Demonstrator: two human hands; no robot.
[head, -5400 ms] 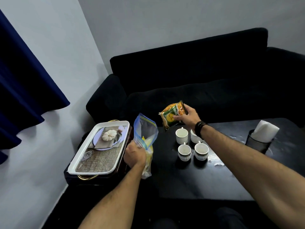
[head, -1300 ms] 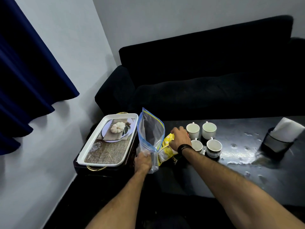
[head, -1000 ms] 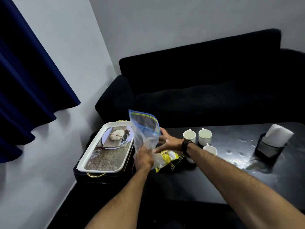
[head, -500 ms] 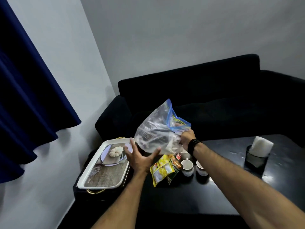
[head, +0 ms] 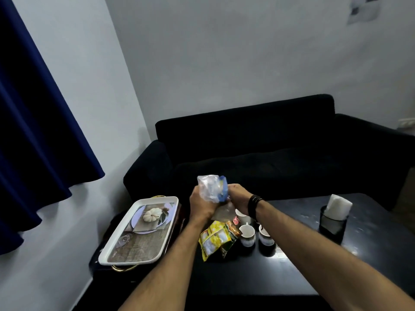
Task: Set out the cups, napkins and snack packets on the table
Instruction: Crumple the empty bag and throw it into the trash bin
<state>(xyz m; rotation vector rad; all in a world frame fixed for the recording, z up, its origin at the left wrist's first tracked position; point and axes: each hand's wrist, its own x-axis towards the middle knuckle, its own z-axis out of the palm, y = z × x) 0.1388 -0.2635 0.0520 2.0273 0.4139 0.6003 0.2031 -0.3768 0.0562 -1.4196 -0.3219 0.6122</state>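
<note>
A clear zip bag (head: 211,187) with a blue seal is crumpled up between my left hand (head: 201,204) and my right hand (head: 238,198), held above the black table (head: 370,227). Below my hands lie the snack packets: a yellow packet (head: 213,240) on top of a green and orange one (head: 231,236). Just right of them stand several small white cups (head: 247,235), partly hidden by my right forearm. White napkins (head: 338,206) stick up from a black holder (head: 332,227) at the right.
A white tray (head: 112,258) with a printed pumpkin picture rests on a dark stand left of the table. A black sofa (head: 280,153) runs behind the table. A blue curtain (head: 33,131) hangs at the left wall.
The bag, spread open half a second ago, is now squeezed into a wad between both hands. The snack packets lie on the table outside it. My view has tilted up.
</note>
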